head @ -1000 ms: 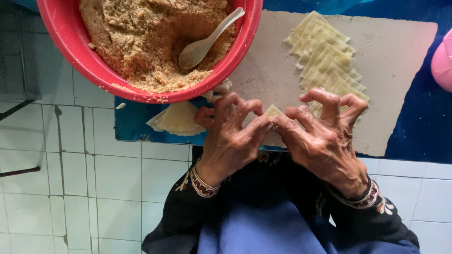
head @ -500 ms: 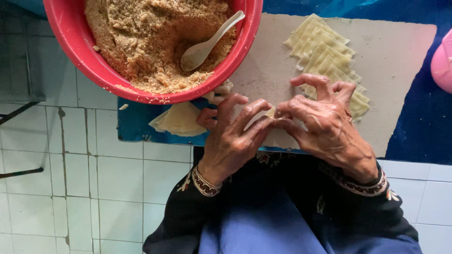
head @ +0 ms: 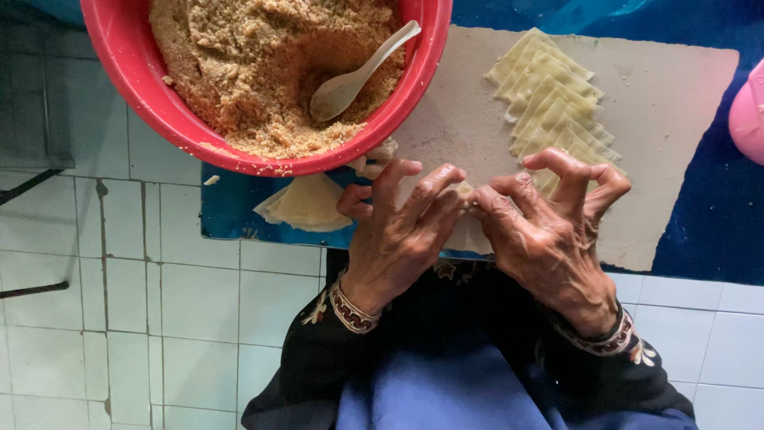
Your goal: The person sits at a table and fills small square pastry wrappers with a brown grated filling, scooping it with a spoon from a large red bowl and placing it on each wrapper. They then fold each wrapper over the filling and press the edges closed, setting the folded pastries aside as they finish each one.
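Two hands meet fingertip to fingertip over the pale beige board (head: 684, 119), the left hand (head: 402, 231) and right hand (head: 549, 231) pinching a small pale dough wrapper (head: 464, 189) between them, mostly hidden. Beside them lie a fanned stack of thin square wrappers (head: 553, 99), a red plastic bowl (head: 135, 95) of brown crumbly filling (head: 247, 64) and a white plastic spoon (head: 358, 76).

Left hand (head: 398, 231) and right hand (head: 549, 231) pinch a small wrapper (head: 464, 189) between fingertips over a board (head: 676, 119). Wrapper stack (head: 553, 99) just beyond right hand. Red bowl (head: 143, 103) of crumbly filling (head: 255, 64) with spoon (head: 358, 72) beyond left hand.
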A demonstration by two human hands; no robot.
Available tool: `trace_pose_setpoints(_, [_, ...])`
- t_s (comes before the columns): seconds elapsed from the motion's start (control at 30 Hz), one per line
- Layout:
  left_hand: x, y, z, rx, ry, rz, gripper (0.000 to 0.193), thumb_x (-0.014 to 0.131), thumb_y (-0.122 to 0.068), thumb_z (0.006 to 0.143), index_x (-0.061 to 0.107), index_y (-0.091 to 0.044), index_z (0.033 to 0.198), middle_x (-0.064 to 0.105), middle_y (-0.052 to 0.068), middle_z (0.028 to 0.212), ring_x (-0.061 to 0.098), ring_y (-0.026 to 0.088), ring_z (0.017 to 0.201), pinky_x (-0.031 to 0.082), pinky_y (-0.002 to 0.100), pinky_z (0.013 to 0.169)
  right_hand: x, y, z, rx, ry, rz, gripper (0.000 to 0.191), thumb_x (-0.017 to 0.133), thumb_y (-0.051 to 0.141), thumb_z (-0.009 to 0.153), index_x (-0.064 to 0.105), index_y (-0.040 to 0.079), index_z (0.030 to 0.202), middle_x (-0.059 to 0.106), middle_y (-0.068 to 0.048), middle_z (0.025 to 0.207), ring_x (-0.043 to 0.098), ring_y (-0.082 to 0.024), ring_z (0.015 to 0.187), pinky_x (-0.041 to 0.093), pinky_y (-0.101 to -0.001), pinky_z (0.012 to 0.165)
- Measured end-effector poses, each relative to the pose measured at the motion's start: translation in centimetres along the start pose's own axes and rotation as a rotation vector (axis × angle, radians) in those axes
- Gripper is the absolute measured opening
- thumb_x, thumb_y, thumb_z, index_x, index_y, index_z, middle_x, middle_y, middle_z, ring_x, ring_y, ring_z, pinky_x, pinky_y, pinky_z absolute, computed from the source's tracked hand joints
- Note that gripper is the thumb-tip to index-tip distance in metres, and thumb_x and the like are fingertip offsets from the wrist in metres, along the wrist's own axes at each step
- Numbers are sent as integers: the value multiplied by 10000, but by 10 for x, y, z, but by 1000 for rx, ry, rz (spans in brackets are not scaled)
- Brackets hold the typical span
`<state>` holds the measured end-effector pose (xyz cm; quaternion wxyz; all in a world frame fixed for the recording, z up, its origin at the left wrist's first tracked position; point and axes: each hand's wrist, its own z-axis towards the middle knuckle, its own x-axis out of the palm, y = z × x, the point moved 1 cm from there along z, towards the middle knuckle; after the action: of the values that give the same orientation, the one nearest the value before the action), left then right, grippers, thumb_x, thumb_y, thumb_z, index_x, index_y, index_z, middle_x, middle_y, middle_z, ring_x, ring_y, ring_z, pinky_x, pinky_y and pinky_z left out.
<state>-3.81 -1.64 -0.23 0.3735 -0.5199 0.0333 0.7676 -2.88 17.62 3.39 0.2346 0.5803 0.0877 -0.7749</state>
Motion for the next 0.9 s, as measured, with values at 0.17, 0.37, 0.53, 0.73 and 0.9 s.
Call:
trace_pose_setpoints(0.17, [4, 0, -1, -5, 3, 78, 236, 754, -220, 1004, 717, -157, 1228, 547, -75, 1426, 443, 263, 1351, 384, 419, 1059, 2, 4, 1, 8, -66, -3, 104, 821, 211, 949, 741, 187, 1010, 687, 51, 1073, 494, -267, 1266, 243, -555, 986])
trace_pose_setpoints(0.37, [2, -1, -1, -42, -7, 13, 252, 750, -219, 984, 707, -173, 1227, 534, -60, 1469, 454, 281, 1352, 379, 430, 1072, 6, 6, 1, 17, -63, -89, 138, 815, 197, 993, 739, 194, 1109, 666, 50, 1175, 459, -261, 1319, 244, -562, 1021])
trace_pose_setpoints(0.53, [0, -1, 2, -66, -5, 18, 240, 744, -209, 1009, 685, -164, 1237, 524, -86, 1503, 459, 289, 1347, 366, 425, 1047, 1, 10, -2, 36, -48, -47, 219, 815, 157, 843, 781, 189, 1057, 692, 29, 1107, 454, -263, 1301, 255, -558, 952])
trace_pose_setpoints(0.73, [0, 1, 1, -90, -8, -53, 454, 712, -88, 934, 628, -86, 1380, 518, 10, 1500, 456, 315, 1336, 363, 448, 1118, 1, 20, -1, 5, -128, -254, 190, 798, 218, 967, 812, 190, 1155, 699, 70, 1206, 381, -281, 1329, 259, -539, 1005])
trace_pose_setpoints(0.9, [-2, -1, -4, -240, -230, -210, 527, 695, 39, 921, 603, -104, 1420, 516, 47, 1434, 469, 295, 1408, 376, 391, 1187, 2, 16, 10, -4, -17, -328, 363, 666, 450, 1033, 787, 182, 1245, 603, -2, 1351, 321, -314, 1359, 252, -590, 1016])
